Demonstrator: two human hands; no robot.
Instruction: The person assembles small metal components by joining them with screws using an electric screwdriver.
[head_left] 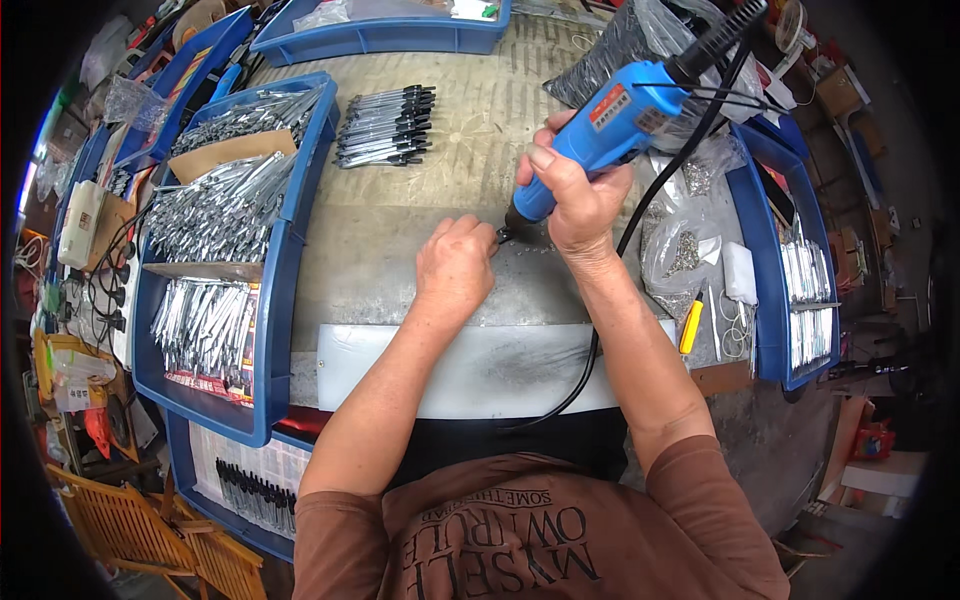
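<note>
My right hand (585,195) is wrapped round the blue body of a corded electric screwdriver (615,120), tilted with its dark tip pointing down to the left. My left hand (455,265) rests low over the worktable with its fingers closed. The screwdriver's tip meets a small dark part at the left fingertips; most of that part is hidden by the fingers. Beyond my left hand lies a row of slim silver-and-black pen-like pieces (385,127), side by side on the worktable (400,215).
At left, a blue tray (285,265) holds heaps of slim silver pieces. Another blue tray (380,37) stands at the back. Plastic bags of small metal parts (685,250), a yellow-handled tool (691,325) and a blue tray (765,265) are at right. The screwdriver's black cord (630,235) hangs beside my right forearm.
</note>
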